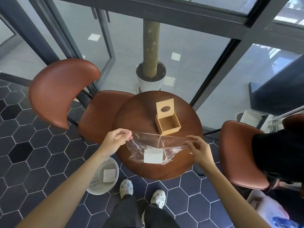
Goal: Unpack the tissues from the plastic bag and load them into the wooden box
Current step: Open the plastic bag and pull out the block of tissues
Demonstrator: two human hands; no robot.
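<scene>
While our left hand point(117, 139) and right hand point(199, 150) pinch opposite mouth corners of the plastic bag point(148, 142), the tissues point(153, 155) lie inside just below both grips, so next one hand must let go and reach in, with the wooden box point(167, 124) open just beyond.

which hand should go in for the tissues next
Right, probably: the left hand firmly pinches a corner of the plastic bag, anchoring it; the right hand holds the rim more loosely, nearer the wooden box.
</scene>
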